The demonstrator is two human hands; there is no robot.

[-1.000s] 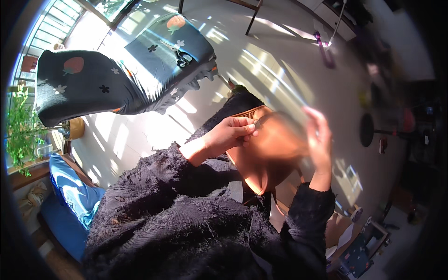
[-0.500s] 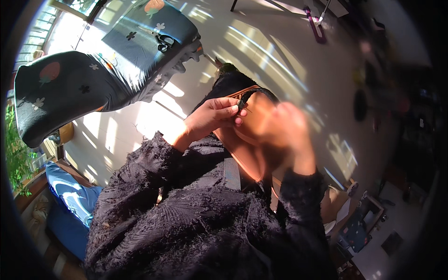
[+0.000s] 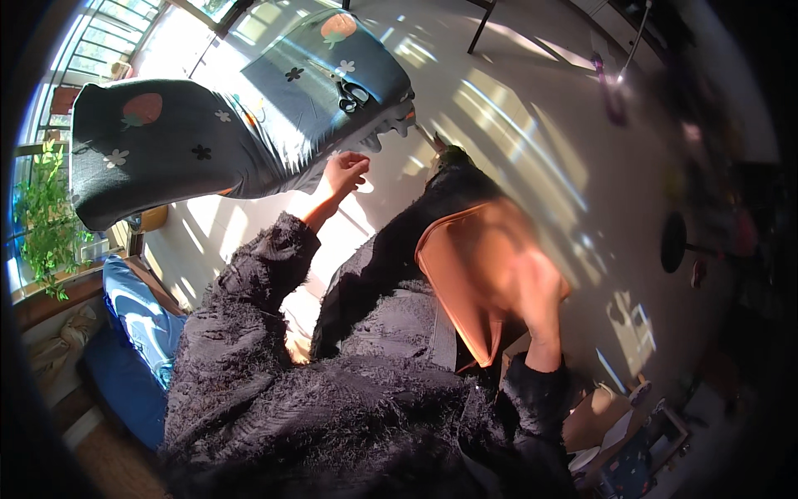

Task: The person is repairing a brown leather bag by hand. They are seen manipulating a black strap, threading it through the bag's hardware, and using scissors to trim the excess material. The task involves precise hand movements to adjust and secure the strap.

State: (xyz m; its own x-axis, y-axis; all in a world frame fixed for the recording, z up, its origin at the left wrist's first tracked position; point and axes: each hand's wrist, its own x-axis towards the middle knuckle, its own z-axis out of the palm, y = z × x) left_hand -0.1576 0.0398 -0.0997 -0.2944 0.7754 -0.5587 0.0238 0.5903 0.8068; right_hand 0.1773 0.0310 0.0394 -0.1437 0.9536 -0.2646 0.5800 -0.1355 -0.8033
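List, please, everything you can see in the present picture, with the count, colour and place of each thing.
Pouch-like item: one, orange-brown, by the right hand
Patterned cover: one, grey with strawberries and flowers, upper left
Scissors: one pair, black-handled, on the cover
Plant: one, green, far left
Pot: one, yellow-brown, partly behind the cover
Blue fabric: count unclear, lower left
Purple object: one, upper right
Round object: one, dark, right
Floor: one, pale, sunlit
Right edge: too dark to itemise
Sleeves: two, black, on the person's arms
Left hand: one, bare, near the cover's lower edge
Right hand: one, bare, blurred, at the pouch-like item
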